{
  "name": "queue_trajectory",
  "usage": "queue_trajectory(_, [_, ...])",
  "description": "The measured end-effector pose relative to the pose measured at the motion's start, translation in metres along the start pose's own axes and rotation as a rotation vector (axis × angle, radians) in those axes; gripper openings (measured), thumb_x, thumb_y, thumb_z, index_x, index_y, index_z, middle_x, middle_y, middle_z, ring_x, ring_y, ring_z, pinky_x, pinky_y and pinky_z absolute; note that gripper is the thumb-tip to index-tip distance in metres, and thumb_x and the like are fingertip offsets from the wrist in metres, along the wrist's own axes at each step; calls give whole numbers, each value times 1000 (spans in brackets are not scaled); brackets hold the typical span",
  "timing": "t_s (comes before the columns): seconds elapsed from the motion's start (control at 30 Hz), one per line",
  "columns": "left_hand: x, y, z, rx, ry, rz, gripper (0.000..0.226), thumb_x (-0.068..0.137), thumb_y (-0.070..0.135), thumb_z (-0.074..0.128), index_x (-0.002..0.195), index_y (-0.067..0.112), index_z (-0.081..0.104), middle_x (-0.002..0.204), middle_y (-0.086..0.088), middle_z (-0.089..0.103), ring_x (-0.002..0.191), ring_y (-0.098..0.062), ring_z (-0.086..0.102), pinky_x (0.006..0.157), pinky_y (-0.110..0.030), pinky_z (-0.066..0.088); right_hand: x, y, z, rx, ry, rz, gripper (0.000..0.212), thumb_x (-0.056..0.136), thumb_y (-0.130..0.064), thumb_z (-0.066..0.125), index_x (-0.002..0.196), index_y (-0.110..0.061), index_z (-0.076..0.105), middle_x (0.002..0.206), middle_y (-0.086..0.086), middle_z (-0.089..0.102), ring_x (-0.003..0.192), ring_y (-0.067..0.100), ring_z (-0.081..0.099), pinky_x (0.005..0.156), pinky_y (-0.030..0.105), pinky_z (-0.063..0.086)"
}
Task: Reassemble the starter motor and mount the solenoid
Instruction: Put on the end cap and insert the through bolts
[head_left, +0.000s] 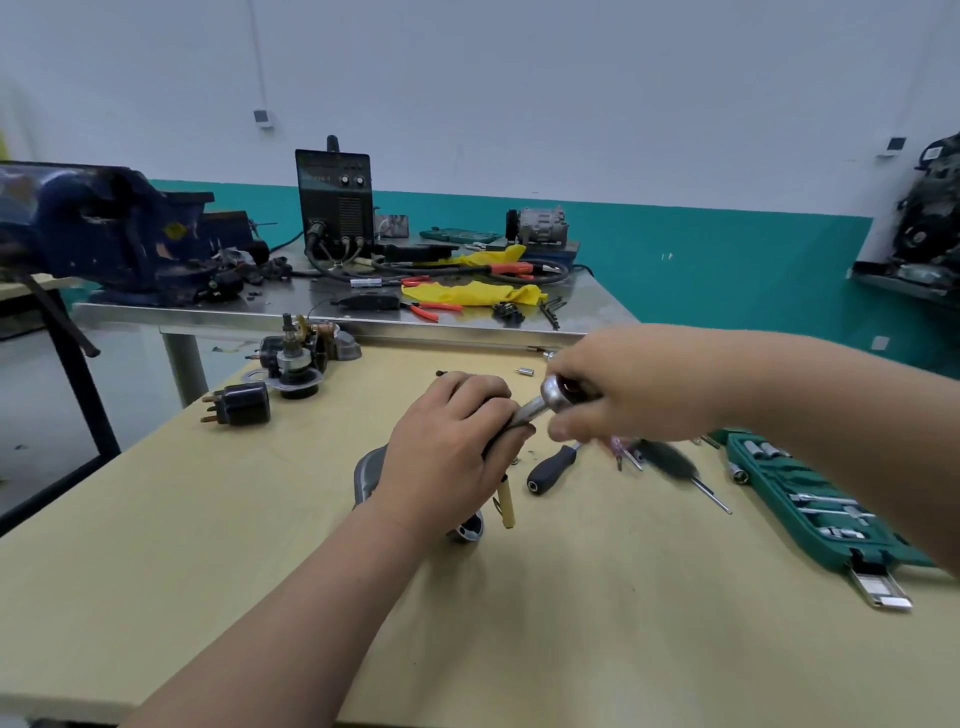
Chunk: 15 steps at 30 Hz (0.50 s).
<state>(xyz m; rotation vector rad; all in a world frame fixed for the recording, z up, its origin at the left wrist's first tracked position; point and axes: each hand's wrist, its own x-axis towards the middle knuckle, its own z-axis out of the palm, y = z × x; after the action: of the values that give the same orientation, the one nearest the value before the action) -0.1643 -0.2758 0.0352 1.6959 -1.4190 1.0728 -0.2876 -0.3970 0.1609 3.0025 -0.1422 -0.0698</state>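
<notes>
**Head view.** The starter motor is lying near the middle of the tabletop. It is mostly hidden under the left hand, and only its grey housing edge and rounded nose are showing. The solenoid is sitting well apart at the far left of the tabletop, not yet mounted.

**Hazards (judged).**
- The ratchet is meeting the motor at a slant, so the drive is likely to slip off the fastener and round it, or to start it cross-threaded.
- The fastener itself is hidden, so seating cannot be confirmed.
- The left fingers are lying right beside the tool shank and are risking a pinch if it slips.
- The motor is resting on a rounded body and is liable to roll under torque.
- The screwdriver, lying just beside the motor, is liable to be knocked.

**Hand pose.**
- The left hand is lying palm down on the motor, forearm entering from the lower left. Its fingers are curling round the body and gripping it.
- The right hand is hanging above the tabletop, forearm entering from the right. It is blurred, and its fingers are closing over the ratchet head and gripping it.
</notes>
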Motion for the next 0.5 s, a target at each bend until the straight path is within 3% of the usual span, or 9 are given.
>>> queue_trajectory(0.07, [1, 0, -1, 1, -6, 1, 30, 92, 27, 54, 84, 5, 72, 92, -7, 69, 80, -32, 63, 67, -32, 45, -1, 1, -6, -183, 59, -113, 19, 94, -45, 51, 102, -28, 51, 89, -9, 59, 80, 14, 56, 65, 29, 44])
queue_trajectory(0.13, [1, 0, -1, -4, -13, -6, 30, 92, 25, 52, 85, 5, 72, 93, -7, 69, 80, -32, 62, 67, -32, 44, 1, 0, -4, -218, 103, -114, 27, 94, -51, 46, 97, -25, 53, 85, -7, 60, 77, 16, 56, 67, 33, 48])
queue_trajectory(0.23, [2, -1, -1, 10, -23, -9, 30, 93, 27, 52, 86, 6, 73, 93, -7, 68, 81, -30, 62, 69, -27, 42, 1, -3, -3, 157, -66, 127, 55, 92, -62, 38, 81, -15, 63, 70, 0, 68, 63, 17, 62, 63, 34, 48])
queue_trajectory(0.3, [2, -1, -1, 16, -32, -1, 30, 93, 29, 54, 85, 6, 73, 93, -7, 68, 81, -30, 62, 69, -26, 41, -1, -2, 0, 216, -99, 136, 53, 91, -63, 40, 82, -15, 62, 72, 1, 71, 66, 17, 66, 64, 35, 51])
queue_trajectory(0.37, [2, -2, 0, 19, -33, 12, 30, 93, 29, 55, 84, 6, 72, 92, -7, 68, 80, -31, 62, 68, -29, 44, 0, 1, 0, -32, -35, -4, 37, 91, -57, 46, 87, -21, 54, 76, -7, 64, 69, 13, 60, 60, 29, 46])
queue_trajectory(0.43, [2, -2, 0, 20, -31, 19, 30, 93, 27, 54, 84, 5, 72, 93, -7, 69, 79, -32, 61, 67, -32, 45, 2, 4, -4, -368, 99, -178, 24, 96, -48, 45, 102, -25, 49, 89, -9, 59, 82, 15, 56, 70, 30, 45])
queue_trajectory(0.5, [1, -1, -1, 17, -26, 22, 29, 93, 24, 52, 84, 4, 71, 93, -8, 68, 79, -32, 60, 69, -31, 43, 5, 5, -3, -414, 171, -216, 25, 97, -47, 42, 106, -25, 48, 93, -7, 58, 87, 19, 55, 77, 32, 44])
